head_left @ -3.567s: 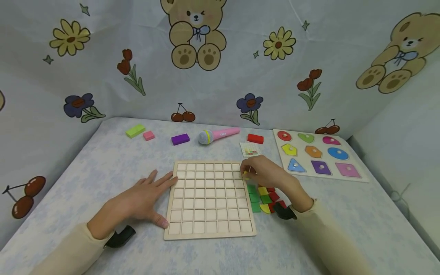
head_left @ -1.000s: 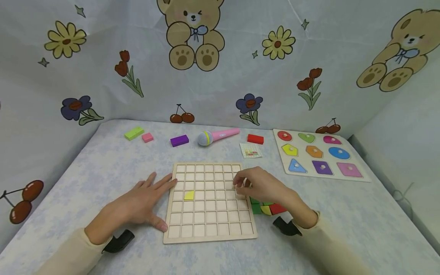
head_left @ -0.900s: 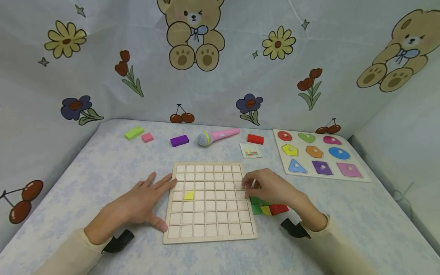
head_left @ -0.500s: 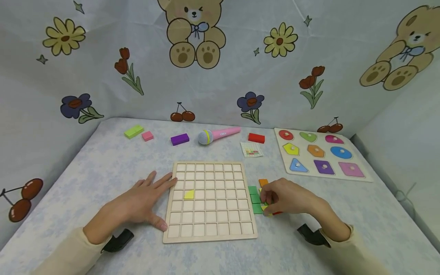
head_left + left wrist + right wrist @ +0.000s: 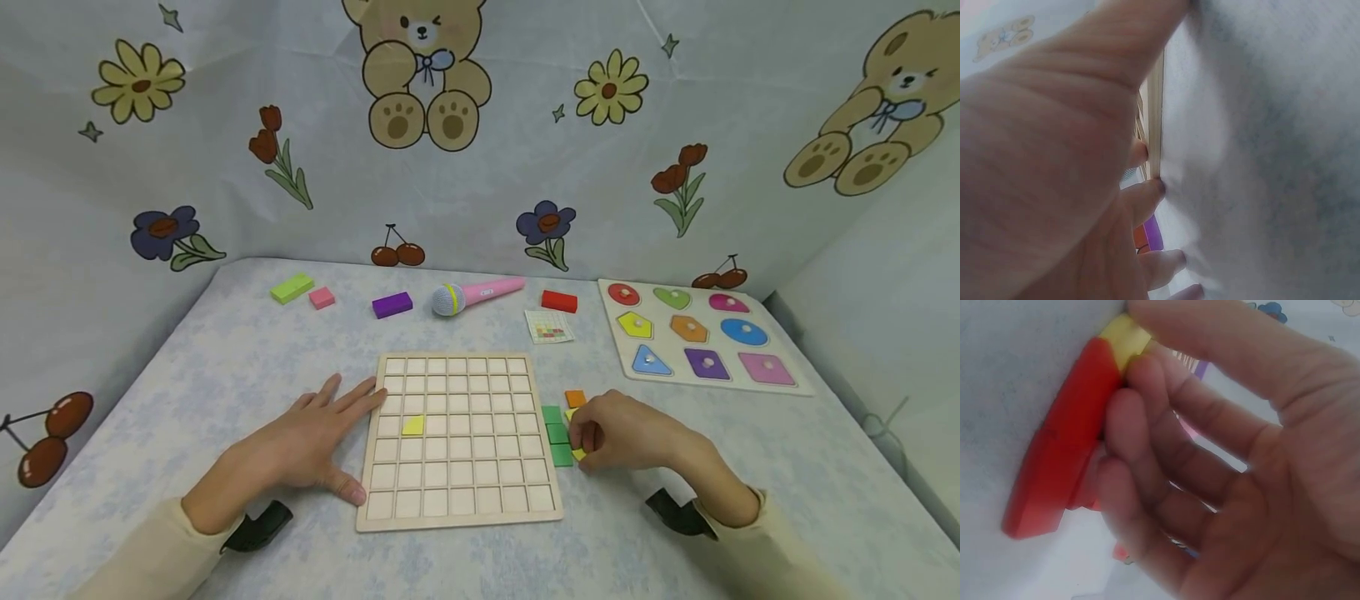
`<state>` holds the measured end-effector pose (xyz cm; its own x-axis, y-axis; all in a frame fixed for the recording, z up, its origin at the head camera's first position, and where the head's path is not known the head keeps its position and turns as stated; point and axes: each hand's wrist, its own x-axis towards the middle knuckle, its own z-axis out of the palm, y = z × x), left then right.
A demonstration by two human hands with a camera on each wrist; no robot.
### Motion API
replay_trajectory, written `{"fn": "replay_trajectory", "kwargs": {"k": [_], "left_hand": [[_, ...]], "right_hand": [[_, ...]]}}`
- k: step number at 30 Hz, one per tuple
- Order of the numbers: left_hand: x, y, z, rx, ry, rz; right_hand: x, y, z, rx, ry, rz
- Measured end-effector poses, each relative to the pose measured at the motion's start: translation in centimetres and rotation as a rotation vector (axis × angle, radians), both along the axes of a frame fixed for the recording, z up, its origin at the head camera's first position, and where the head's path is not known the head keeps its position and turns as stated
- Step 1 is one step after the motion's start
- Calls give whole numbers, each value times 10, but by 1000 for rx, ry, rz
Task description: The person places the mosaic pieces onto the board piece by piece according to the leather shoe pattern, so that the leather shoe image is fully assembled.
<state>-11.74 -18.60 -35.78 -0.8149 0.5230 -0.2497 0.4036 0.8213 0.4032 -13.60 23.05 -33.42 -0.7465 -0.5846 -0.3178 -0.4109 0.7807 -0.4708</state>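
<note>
Right hand [image 5: 630,431] now off board [image 5: 454,452], yellow tile [image 5: 1124,342] in its pinch

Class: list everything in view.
Board: 1, wooden, centre
Tile: 1, yellow, on board
Squares: 3, green, beside board
Lone tile: 1, orange, behind squares
Pieces: count unclear, red, yellow, beside squares
Blocks: 4, lime, pink, purple, red, back
Microphone: 1, pink, grey, back
Card: 1, white, behind board
Puzzle: 1, multicoloured, back right
Tabletop: 1, bluish, beneath
Backdrop: 1, white, behind
Sleeves: 2, cream, forearms
Mounts: 2, black, wrists
Left hand: 1, touching board's edge
Right hand: 1, touching pieces
</note>
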Motion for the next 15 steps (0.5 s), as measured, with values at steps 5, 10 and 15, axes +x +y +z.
{"fn": "replay_trajectory", "kwargs": {"k": [5,10,15], "left_hand": [[1,0,0,2,-1,4],[1,0,-1,2,-1,7],[0,1,-2,-8,3,7]], "right_hand": [[0,0,1,-15,2,36],[1,1,1,-25,4,59],[2,3,4,-38,2,75]]}}
